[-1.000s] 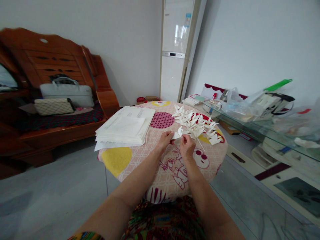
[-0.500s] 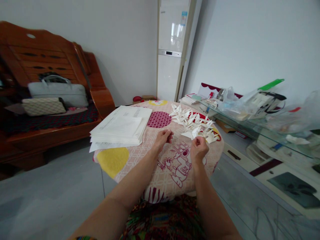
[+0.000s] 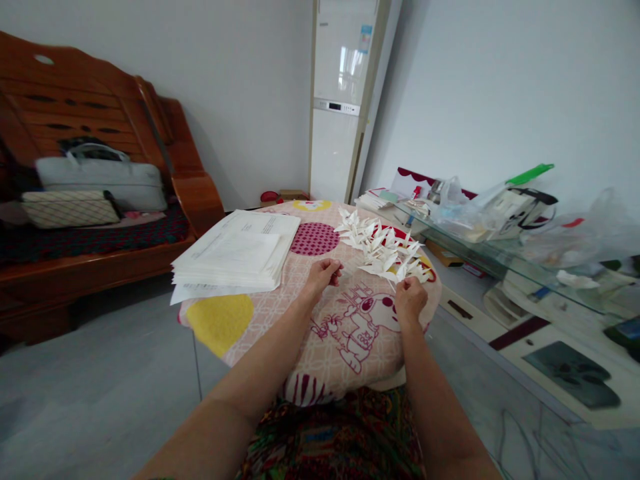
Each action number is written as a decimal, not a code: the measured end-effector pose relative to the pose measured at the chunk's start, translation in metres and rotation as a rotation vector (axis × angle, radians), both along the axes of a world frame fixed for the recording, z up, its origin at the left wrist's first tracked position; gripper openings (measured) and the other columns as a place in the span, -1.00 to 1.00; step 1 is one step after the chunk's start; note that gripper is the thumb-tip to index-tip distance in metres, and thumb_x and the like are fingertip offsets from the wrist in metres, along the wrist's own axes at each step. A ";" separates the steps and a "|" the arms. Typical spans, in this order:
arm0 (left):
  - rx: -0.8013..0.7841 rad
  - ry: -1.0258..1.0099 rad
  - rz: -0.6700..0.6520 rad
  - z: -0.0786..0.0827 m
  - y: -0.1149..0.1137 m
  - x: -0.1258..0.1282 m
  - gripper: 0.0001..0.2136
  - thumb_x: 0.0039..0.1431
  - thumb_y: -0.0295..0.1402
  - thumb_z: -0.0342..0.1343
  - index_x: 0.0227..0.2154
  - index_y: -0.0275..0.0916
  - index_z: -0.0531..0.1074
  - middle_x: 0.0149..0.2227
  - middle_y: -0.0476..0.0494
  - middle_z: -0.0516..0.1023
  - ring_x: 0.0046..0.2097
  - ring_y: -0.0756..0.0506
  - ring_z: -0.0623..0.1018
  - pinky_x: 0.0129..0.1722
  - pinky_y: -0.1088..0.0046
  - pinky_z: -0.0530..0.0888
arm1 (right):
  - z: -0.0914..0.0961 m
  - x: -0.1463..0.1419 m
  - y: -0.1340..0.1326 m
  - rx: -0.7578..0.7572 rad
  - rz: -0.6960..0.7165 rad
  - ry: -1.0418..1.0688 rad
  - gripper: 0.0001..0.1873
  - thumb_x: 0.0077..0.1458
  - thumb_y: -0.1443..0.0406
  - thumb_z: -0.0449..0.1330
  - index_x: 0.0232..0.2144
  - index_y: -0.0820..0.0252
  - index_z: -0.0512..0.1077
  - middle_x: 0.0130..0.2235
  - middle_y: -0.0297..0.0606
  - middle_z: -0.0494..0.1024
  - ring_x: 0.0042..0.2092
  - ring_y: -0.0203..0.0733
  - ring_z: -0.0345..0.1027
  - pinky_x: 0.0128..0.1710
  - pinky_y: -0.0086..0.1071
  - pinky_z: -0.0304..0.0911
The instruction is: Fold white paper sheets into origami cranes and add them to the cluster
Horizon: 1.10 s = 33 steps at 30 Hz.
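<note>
My left hand (image 3: 324,273) rests on a small round table with a cartoon-print cloth (image 3: 345,333); its fingers are curled in and nothing shows in them. My right hand (image 3: 410,297) is closed at the near edge of a heap of several small white folded paper pieces (image 3: 381,244), its fingertips pinching one piece at the heap's edge. A thick stack of white paper sheets (image 3: 235,257) lies on the table's left side, a hand's width from my left hand.
A wooden bench sofa (image 3: 100,267) with a grey bag (image 3: 103,185) stands at left. A white floor-standing air conditioner (image 3: 340,100) fills the far corner. A cluttered glass-topped cabinet (image 3: 505,263) runs along the right. The floor (image 3: 90,393) is grey.
My hands have parted: the right hand carried the folded piece rightwards to the near edge of the heap. The left hand stayed near the table's middle, and the view shifted slightly right.
</note>
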<state>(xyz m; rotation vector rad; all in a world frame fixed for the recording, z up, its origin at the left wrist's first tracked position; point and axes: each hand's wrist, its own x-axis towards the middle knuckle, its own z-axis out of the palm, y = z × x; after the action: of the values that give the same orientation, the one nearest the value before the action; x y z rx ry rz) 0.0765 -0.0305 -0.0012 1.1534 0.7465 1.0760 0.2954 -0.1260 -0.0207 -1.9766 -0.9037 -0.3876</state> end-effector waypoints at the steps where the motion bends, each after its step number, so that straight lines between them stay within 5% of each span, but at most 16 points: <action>1: -0.001 0.001 0.001 0.000 0.000 0.000 -0.72 0.05 -0.16 0.27 -0.48 -0.32 0.48 -0.59 0.01 0.44 -0.64 0.09 0.38 -0.61 0.57 0.36 | -0.001 0.001 0.002 0.003 0.005 0.003 -0.83 -0.03 0.35 0.07 -0.53 0.17 0.46 -0.58 -0.27 0.43 -0.48 -0.15 0.21 -0.42 -0.34 -0.02; 13: -0.002 -0.002 0.002 0.001 -0.001 -0.001 -0.73 0.05 -0.17 0.27 -0.48 -0.32 0.49 -0.58 0.01 0.44 -0.64 0.10 0.38 -0.60 0.57 0.37 | -0.003 0.008 0.018 0.017 0.026 0.047 -0.81 -0.07 0.36 0.08 -0.53 0.18 0.51 -0.56 -0.22 0.49 -0.47 -0.12 0.28 -0.39 -0.33 0.10; 22: 0.004 -0.005 0.001 0.002 -0.001 -0.001 -0.71 0.04 -0.15 0.28 -0.48 -0.32 0.49 -0.58 0.00 0.44 -0.63 0.09 0.38 -0.59 0.56 0.38 | -0.009 0.006 -0.004 0.113 0.028 0.120 -0.75 -0.08 0.34 0.08 -0.40 0.26 0.55 -0.43 -0.13 0.61 -0.39 -0.06 0.42 -0.31 -0.28 0.28; 26: 0.004 0.005 0.006 0.002 -0.002 -0.001 -0.72 0.04 -0.15 0.27 -0.48 -0.32 0.49 -0.58 -0.01 0.44 -0.63 0.09 0.37 -0.60 0.56 0.38 | -0.012 -0.013 -0.016 0.125 0.138 0.138 -0.76 -0.02 0.30 0.09 -0.42 0.24 0.56 -0.44 -0.17 0.61 -0.41 -0.09 0.43 -0.32 -0.30 0.28; 33: 0.003 0.020 0.045 0.004 -0.004 -0.001 -0.78 0.02 -0.23 0.24 -0.50 -0.32 0.47 -0.59 0.02 0.43 -0.63 0.09 0.37 -0.60 0.57 0.37 | -0.005 -0.058 -0.032 -0.281 0.481 0.095 -0.76 0.09 0.27 0.14 -0.50 0.21 0.56 -0.47 -0.21 0.59 -0.41 -0.20 0.38 -0.36 -0.40 0.15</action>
<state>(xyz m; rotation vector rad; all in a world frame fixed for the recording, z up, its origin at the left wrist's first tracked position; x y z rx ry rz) 0.0751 -0.0346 0.0024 1.1555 0.7898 1.1051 0.2376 -0.1584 -0.0257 -1.9210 -1.3852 0.1134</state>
